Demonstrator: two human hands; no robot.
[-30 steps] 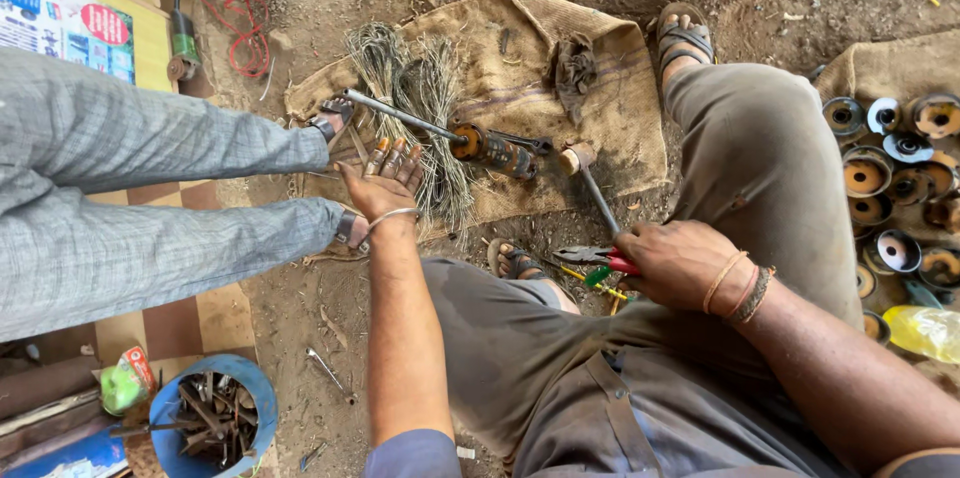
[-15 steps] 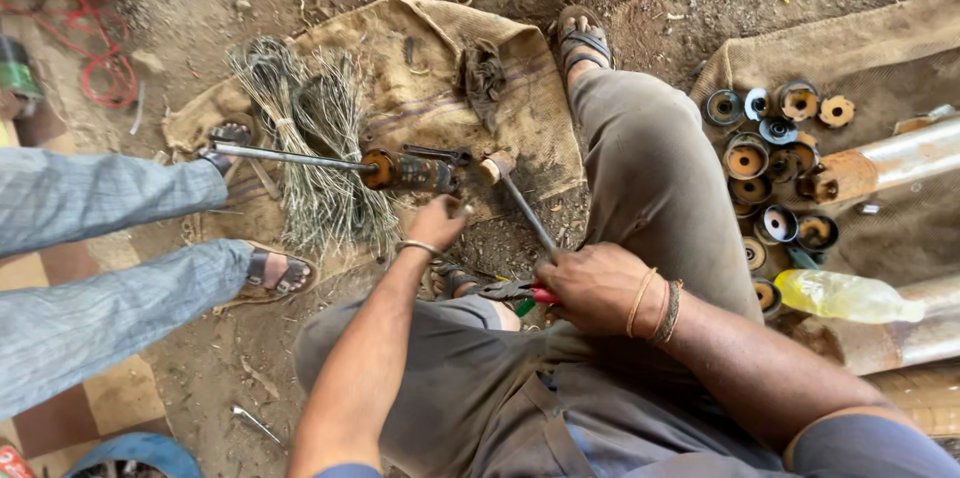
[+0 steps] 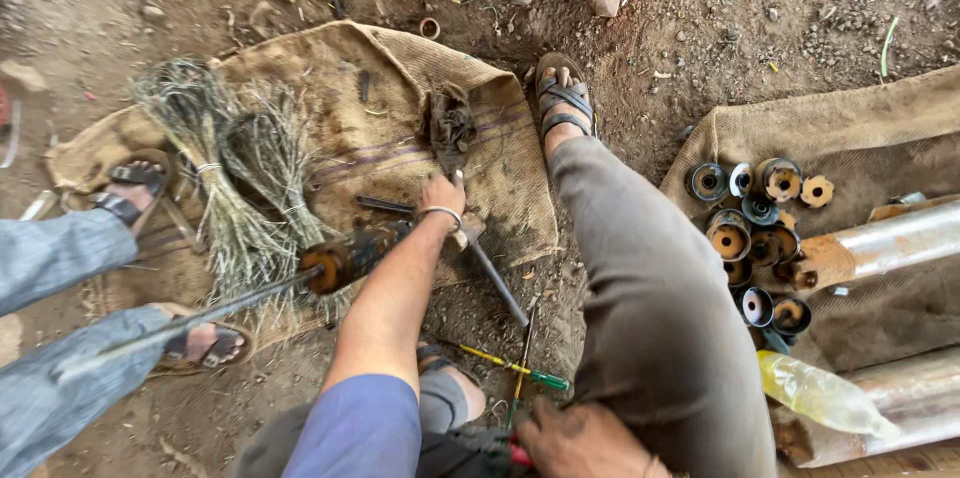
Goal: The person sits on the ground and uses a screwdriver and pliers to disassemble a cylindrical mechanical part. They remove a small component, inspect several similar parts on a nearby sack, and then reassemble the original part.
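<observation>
A: Far left, what's there?

B: Another person's legs in grey-blue trousers (image 3: 50,258), sandalled feet on the dirt floor (image 3: 700,28). Just right of them, two tied bundles of dry grass (image 3: 235,178) lie on a burlap sack (image 3: 400,68) spread flat on the ground.

A: And the long metal piece?

B: A rusty shaft assembly (image 3: 345,258) lies across the sack's lower edge, its thin rod running left toward the other person's feet. The wearer's left hand (image 3: 442,196), a bangle on the wrist, rests on the sack just right of its rusty round end, fingers curled; whether it grips anything, I cannot tell. A crumpled dark rag (image 3: 450,123) sits just above the hand. A grey steel rod (image 3: 497,283) angles down and right from under the wrist.

A: Lower centre?

B: A green-handled screwdriver (image 3: 520,370) on the dirt. The right hand (image 3: 580,438) is at the frame's bottom, closed around a red-handled tool (image 3: 515,455), mostly hidden.

A: Any containers?

B: None proper. To the right, a second burlap sack (image 3: 850,128) carries a cluster of rusty round bushings (image 3: 760,228), hollow, with dark or orange centres. Beside them lie two large metal pipes (image 3: 890,238), and a plastic bottle (image 3: 820,393) holding yellowish liquid lies on its side against the lower pipe.
</observation>
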